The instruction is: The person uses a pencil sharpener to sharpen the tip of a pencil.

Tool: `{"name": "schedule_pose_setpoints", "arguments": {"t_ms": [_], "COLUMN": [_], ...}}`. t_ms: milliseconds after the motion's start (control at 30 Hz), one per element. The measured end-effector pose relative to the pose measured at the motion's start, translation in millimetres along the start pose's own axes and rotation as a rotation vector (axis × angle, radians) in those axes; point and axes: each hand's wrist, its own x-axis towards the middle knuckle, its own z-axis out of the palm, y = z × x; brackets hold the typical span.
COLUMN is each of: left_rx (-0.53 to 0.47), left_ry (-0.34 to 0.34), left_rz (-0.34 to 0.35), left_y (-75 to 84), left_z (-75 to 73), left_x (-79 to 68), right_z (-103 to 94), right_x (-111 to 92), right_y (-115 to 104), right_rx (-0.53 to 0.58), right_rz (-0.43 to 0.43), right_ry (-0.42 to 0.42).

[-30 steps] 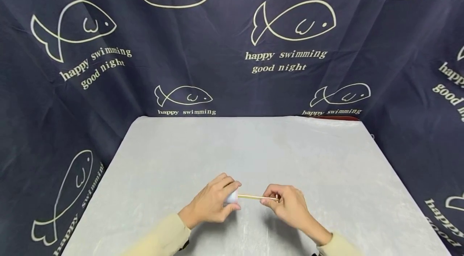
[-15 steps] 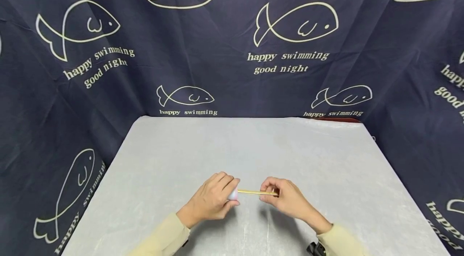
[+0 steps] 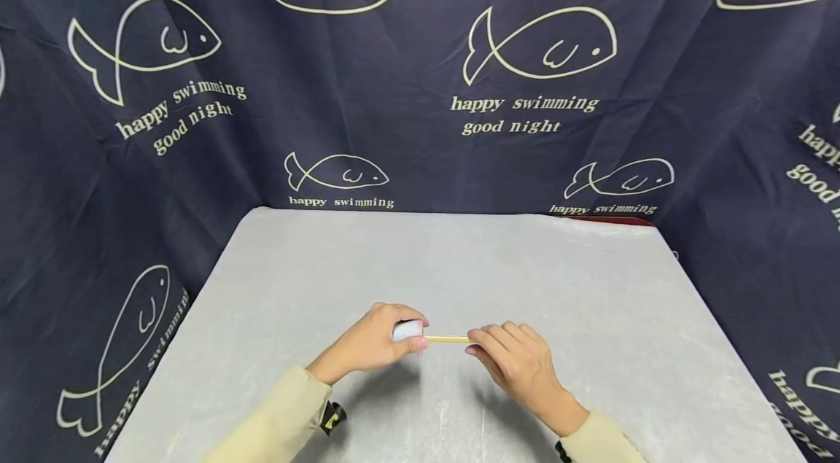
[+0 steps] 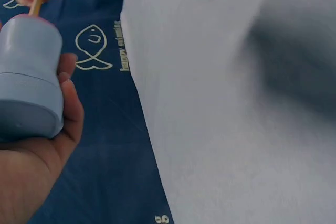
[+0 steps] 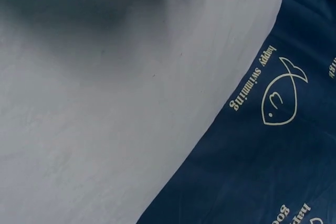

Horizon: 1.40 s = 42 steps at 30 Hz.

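My left hand [image 3: 370, 340] grips a pale blue pencil sharpener [image 3: 407, 331], its fingers and thumb around the body. In the left wrist view the sharpener [image 4: 30, 85] has a waisted shape, a seam across it and a pink end. A yellow pencil [image 3: 448, 339] runs from that pink end across to my right hand [image 3: 521, 370], whose fingers and thumb pinch it. The pencil's far end is hidden under the right fingers, and the other tip is inside the sharpener. Both hands are above the table, casting shadows. The right wrist view shows neither hand nor pencil.
A table with a pale grey cover [image 3: 420, 259] lies beneath the hands. Dark blue curtains [image 3: 420, 84] printed with fish and lettering hang behind it and on both sides. A dark red edge [image 3: 610, 220] shows at the back right corner.
Both hands have risen slightly. The left hand has turned, showing more of the sharpener's side. My right hand has rolled over so its back faces up, fingers now covering the pencil's end.
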Motion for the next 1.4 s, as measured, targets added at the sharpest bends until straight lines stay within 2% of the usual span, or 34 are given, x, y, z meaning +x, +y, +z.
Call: {"name": "schedule_pose_setpoints", "arguments": {"t_ms": [33,100,133,200,233,300,367,467,533,633,733,867,967,1067,1133,1267,1333,1400], "left_rx": [-0.004,0.028,0.061,0.147,0.208,0.359,0.500,0.662,0.722,0.745,0.725,0.626,0.525,0.428,0.359,0.191,0.111,0.044], "left_ry": [-0.009,-0.003,0.013,0.083,0.128,0.226,0.314,0.393,0.431,0.457,0.458,0.408,0.351,0.295,0.249,0.134,0.075,0.026], "left_rz": [0.001,0.045,0.084,0.207,0.273,0.407,0.545,0.693,0.762,0.783,0.746,0.618,0.494,0.378,0.300,0.134,0.057,0.010], "left_y": [0.8,1.5,1.2,-0.7,-2.3,-4.8,-7.8,-10.9,-13.5,-16.8,-19.6,-21.7,-20.6,-17.1,-14.0,-6.6,-3.8,-1.6], "left_z": [-0.3,0.0,0.6,3.4,5.4,9.3,13.6,18.8,22.2,27.3,31.0,31.3,27.5,21.1,15.7,4.7,0.7,-1.5], "left_x": [0.7,1.3,1.1,0.7,0.4,0.0,0.8,1.7,2.0,0.7,-1.8,-6.8,-9.9,-9.6,-8.1,-4.3,-2.3,-0.6], "right_z": [0.8,1.7,1.4,-0.9,-2.8,-8.1,-12.5,-16.7,-16.8,-16.6,-15.7,-15.4,-13.8,-10.4,-7.5,-1.7,1.1,3.6], "right_x": [0.6,1.9,2.6,4.2,5.7,9.8,12.6,13.6,11.5,10.6,11.6,12.4,8.8,3.2,0.2,-3.5,-3.9,-3.5], "right_y": [-0.6,-2.4,-3.2,-4.9,-5.7,-5.1,-1.6,5.7,9.7,11.9,11.5,5.6,0.0,-2.5,-1.8,1.2,1.8,1.8], "right_rx": [-0.002,0.018,0.045,0.128,0.174,0.346,0.600,0.924,1.061,1.070,0.986,0.703,0.468,0.322,0.249,0.151,0.117,0.101], "right_rz": [0.004,0.043,0.081,0.189,0.266,0.482,0.704,1.030,1.122,1.161,1.113,0.917,0.689,0.461,0.326,0.135,0.076,0.051], "right_ry": [0.019,0.027,0.012,-0.051,-0.105,-0.285,-0.467,-0.704,-0.777,-0.849,-0.851,-0.795,-0.652,-0.460,-0.364,-0.233,-0.165,-0.103]}}
